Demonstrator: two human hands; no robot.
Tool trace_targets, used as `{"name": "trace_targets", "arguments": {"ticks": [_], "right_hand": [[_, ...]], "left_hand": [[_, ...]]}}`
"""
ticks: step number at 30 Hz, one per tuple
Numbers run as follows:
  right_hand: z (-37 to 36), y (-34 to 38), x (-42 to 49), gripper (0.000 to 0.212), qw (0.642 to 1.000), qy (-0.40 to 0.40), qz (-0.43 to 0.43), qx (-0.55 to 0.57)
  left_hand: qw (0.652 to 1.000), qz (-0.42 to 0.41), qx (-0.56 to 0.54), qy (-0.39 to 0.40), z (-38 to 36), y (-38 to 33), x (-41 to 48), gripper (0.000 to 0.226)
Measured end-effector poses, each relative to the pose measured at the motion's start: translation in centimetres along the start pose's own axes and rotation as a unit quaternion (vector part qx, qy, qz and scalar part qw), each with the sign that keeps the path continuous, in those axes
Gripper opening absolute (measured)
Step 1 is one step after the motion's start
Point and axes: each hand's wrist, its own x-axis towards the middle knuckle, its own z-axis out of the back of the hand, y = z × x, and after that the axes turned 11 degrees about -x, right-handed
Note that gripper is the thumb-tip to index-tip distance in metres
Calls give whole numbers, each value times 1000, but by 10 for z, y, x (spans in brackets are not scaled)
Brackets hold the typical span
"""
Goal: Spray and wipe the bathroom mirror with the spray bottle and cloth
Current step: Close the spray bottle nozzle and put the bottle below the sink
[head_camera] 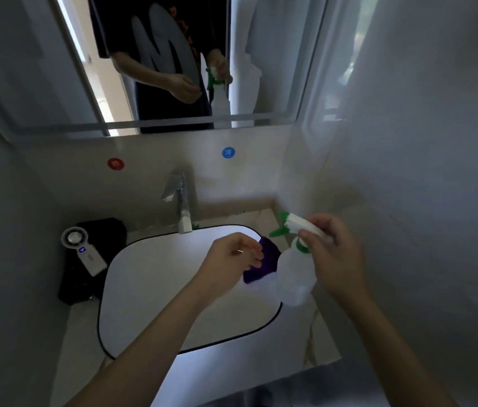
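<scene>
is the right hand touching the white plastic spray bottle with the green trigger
Touching: the head view shows the right hand gripping the white plastic spray bottle at its sprayer head.

Left hand point(233, 257) slack; right hand point(333, 257) clenched.

The translucent white spray bottle point(293, 277), green at trigger and collar, is tilted in the right hand point(334, 254), nozzle toward 10 o'clock. The purple cloth point(270, 257) is crumpled just at its 9 o'clock; the mirror point(276, 54) hangs at 12 o'clock.
</scene>
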Motion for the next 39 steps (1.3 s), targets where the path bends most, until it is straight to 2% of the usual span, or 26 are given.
{"name": "trace_targets", "arguments": {"ticks": [7,11,13,15,18,20,24,29,31,37,39], "right_hand": [[-56,42,-24,43,989,80,59,109],[-96,49,-41,17,981,141,12,131],[-113,53,-49,15,979,151,9,133],[-127,59,-57,18,978,152,22,143],[-143,60,-69,25,972,177,12,153],[-150,58,-74,26,969,186,0,163],[-153,55,-72,23,962,201,-13,186],[-152,39,-67,7,957,207,-75,188],[-149,33,-63,8,959,212,-64,176],[-133,22,-46,4,958,234,-47,162],[-127,16,-41,4,959,230,-44,161]], "left_hand": [[992,-42,-63,-101,63,-13,-44,32],[984,-62,-64,-151,92,-12,-63,17],[981,-84,-67,-164,102,-9,-69,12],[979,-96,-67,-166,112,-5,-71,12],[982,-67,-98,-148,118,3,-73,20],[979,-53,-109,-165,119,12,-74,23],[974,-53,-111,-190,117,21,-74,23],[971,-25,-107,-210,104,25,-64,30],[972,-19,-119,-203,100,26,-61,33],[970,-29,-156,-185,86,26,-52,10],[970,-28,-158,-181,77,27,-48,12]]}}
